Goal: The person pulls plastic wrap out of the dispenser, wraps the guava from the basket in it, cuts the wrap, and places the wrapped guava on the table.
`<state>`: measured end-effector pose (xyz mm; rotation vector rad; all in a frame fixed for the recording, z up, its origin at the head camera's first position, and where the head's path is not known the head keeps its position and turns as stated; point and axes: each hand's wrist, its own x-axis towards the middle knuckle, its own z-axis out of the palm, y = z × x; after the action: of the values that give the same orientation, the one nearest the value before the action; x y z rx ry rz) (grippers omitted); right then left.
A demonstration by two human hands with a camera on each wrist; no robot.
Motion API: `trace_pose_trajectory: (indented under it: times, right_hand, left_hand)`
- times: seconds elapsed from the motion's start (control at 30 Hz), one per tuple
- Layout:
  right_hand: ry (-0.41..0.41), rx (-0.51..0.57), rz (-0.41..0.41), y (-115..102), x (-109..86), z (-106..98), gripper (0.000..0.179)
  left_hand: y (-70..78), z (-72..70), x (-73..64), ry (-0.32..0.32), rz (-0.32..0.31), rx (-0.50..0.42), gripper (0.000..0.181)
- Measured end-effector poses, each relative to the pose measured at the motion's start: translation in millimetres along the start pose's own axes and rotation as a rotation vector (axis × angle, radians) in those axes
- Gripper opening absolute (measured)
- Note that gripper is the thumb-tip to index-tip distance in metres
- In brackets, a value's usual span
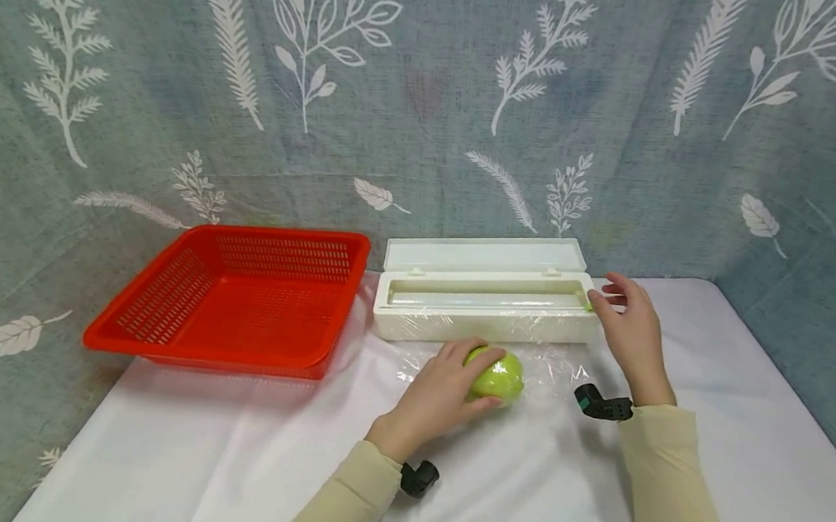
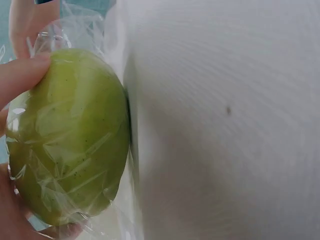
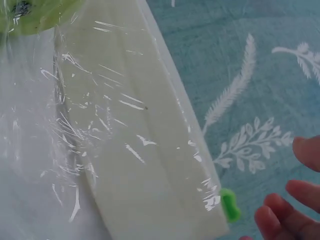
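Observation:
My left hand (image 1: 440, 387) grips a green apple (image 1: 500, 378) on the white cloth, thumb on the near side and fingers over the far side. Clear cling film covers the apple (image 2: 75, 135), wrinkled and gathered at its ends in the left wrist view. The film (image 1: 558, 371) runs back over the front of a white cling film dispenser (image 1: 472, 330), whose lid (image 1: 486, 255) is raised, showing the roll (image 1: 485, 299) inside. My right hand (image 1: 633, 334) is at the dispenser's right end, fingers apart, beside a small green slider (image 3: 230, 205).
A red plastic basket (image 1: 234, 356) with slotted walls stands to the left of the dispenser. White cloth (image 1: 258, 463) covers the table. Behind it hangs a grey-green curtain (image 1: 434, 72) with white leaf prints. Black cameras are strapped to both wrists.

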<state>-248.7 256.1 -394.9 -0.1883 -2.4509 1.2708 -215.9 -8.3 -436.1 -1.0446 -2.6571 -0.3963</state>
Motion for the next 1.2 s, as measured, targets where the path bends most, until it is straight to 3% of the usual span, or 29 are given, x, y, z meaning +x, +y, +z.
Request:
trace_pose_trajectory:
  times: [0.07, 0.17, 0.4, 0.7, 1.07, 1.2]
  right_hand:
    - [0.045, 0.025, 0.074, 7, -1.3, 2, 0.058]
    - [0.081, 0.058, 0.108, 16, -2.3, 7, 0.061]
    - [0.036, 0.054, 0.057, 23, 2.5, 19, 0.066]
    - [0.009, 0.006, 0.043, 34, 2.4, 28, 0.057]
    - [0.027, 0.130, 0.094, 44, 5.3, 31, 0.049]
    - [0.020, 0.163, 0.076, 48, 6.2, 31, 0.042]
  left_hand:
    - [1.4, 0.9, -0.3, -0.013, -0.007, -0.011, 0.063]
    - [1.8, -0.4, -1.5, -0.029, -0.022, -0.027, 0.063]
    - [-4.5, -6.7, -2.6, -0.026, -0.038, -0.042, 0.064]
    - [-7.6, -4.9, -1.6, -0.028, -0.028, -0.048, 0.063]
    - [-3.8, -4.7, 3.5, -0.044, -0.029, -0.068, 0.063]
    - [-3.1, -2.0, 4.9, -0.051, -0.033, -0.081, 0.063]
